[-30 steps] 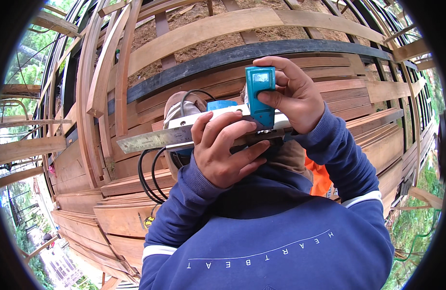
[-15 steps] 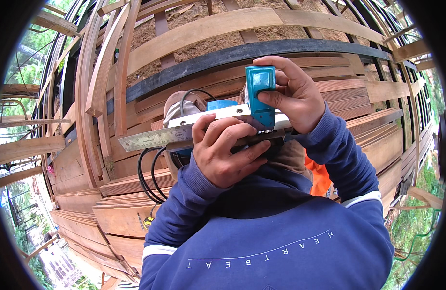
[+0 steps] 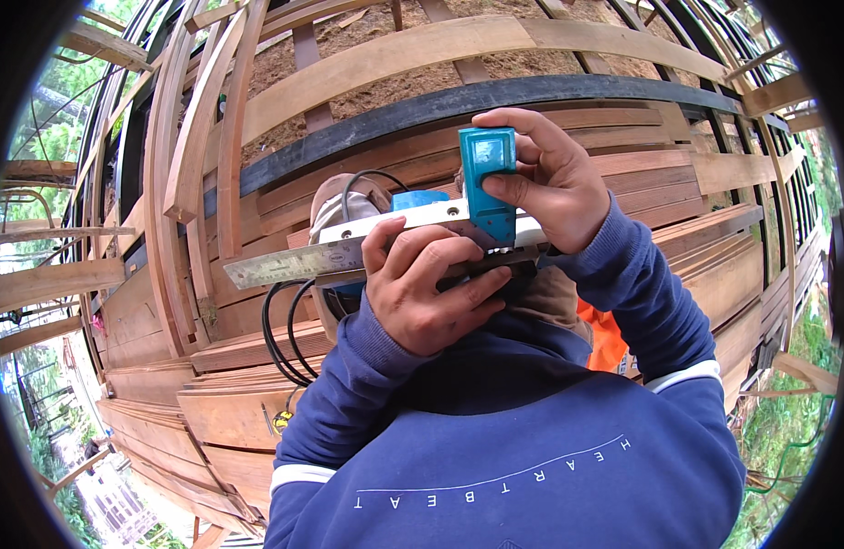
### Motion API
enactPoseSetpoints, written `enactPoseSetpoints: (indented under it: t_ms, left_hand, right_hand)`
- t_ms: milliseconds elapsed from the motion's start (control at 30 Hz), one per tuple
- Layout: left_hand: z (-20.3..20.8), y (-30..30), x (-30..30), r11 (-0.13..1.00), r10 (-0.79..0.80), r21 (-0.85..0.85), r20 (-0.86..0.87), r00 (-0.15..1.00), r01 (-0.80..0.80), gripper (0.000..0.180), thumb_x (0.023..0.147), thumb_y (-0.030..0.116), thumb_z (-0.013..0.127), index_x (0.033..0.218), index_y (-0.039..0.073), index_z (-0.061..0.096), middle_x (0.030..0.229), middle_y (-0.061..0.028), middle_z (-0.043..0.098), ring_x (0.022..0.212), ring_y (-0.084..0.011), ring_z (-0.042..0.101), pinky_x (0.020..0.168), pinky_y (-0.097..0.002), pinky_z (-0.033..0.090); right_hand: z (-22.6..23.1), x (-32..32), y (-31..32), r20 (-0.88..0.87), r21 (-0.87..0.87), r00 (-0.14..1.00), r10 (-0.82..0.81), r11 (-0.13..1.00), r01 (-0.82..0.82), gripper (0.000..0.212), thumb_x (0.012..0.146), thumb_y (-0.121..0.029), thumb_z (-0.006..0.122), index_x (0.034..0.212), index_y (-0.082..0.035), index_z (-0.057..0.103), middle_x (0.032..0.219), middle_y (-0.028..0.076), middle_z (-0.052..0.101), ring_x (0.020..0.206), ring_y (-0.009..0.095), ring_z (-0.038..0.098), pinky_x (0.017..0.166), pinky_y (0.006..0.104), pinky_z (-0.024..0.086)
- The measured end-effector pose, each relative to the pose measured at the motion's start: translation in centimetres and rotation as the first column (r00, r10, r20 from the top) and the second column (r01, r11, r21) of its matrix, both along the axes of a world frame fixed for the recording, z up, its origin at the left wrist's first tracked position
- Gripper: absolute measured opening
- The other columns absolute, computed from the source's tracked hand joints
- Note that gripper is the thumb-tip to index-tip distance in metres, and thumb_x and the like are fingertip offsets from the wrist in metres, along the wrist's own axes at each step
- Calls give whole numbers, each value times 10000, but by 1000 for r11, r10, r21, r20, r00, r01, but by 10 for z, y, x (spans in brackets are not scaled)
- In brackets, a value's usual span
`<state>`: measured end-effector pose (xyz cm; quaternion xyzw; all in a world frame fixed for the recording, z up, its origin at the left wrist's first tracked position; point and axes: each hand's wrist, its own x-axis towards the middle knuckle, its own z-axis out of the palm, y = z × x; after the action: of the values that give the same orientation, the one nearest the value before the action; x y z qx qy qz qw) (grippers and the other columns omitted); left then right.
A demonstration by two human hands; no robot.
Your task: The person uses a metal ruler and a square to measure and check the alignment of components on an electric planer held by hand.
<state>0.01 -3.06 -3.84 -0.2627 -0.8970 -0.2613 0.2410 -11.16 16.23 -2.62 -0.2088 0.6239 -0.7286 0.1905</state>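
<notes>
My right hand (image 3: 559, 192) grips the teal handle of a try square (image 3: 492, 178), thumb on its face and forefinger over the top edge. The square's flat metal blade (image 3: 280, 265) sticks out to the left. It lies along a silver, screw-dotted part of a power tool with a blue body (image 3: 419, 198), which looks like an electric planer lying over my lap. My left hand (image 3: 422, 284) has its fingers curled over the blade and the tool's near side, pressing them together. The tool's underside and my left fingertips' full contact are partly hidden.
Stacked brown boards (image 3: 422, 165) lie beneath and around my legs. A black cable (image 3: 274, 334) loops at the left. A yellow tape measure (image 3: 282, 421) rests on boards at lower left. Upright planks (image 3: 230, 137) and a dark beam (image 3: 394, 105) stand beyond.
The try square's handle has shifted slightly left and down along with my right hand. My left hand has stayed almost still.
</notes>
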Motion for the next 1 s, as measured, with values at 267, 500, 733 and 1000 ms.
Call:
enactPoseSetpoints:
  t_ms: [267,500,733,1000]
  left_hand:
    - [4,-5,4,998,-31,61,100,995,25,481,648,277,902,1108,190,789,1077,-32,647,1005,-248,634,930,-431,482]
    - [55,-33,-29,993,-72,116,544,836,9,501,800,256,832,1211,-1,708,1139,-184,682,994,-356,684,892,-411,547]
    - [39,-11,-49,990,-98,-28,559,823,137,696,773,339,839,1332,-11,614,1265,-215,646,1185,-393,617,1029,-445,489]
    - [43,4,-39,984,-91,-77,569,817,163,683,712,275,848,1296,13,612,1245,-194,628,1168,-389,599,1034,-447,483]
  right_hand:
    - [-5,-2,12,45,-121,934,-354,926,357,512,949,71,664,1416,-93,532,1132,96,703,1008,156,690,863,311,600]
    - [-15,15,24,221,-231,842,-492,812,536,518,961,62,657,1438,-70,502,1179,121,684,1042,195,704,880,345,631]
    - [-24,29,34,297,-287,780,-551,727,623,550,946,59,687,1448,-66,501,1177,119,683,1037,180,693,893,336,616]
    - [-27,42,39,296,-325,782,-549,712,623,558,942,65,689,1451,-69,502,1201,121,673,1068,178,678,925,348,605]
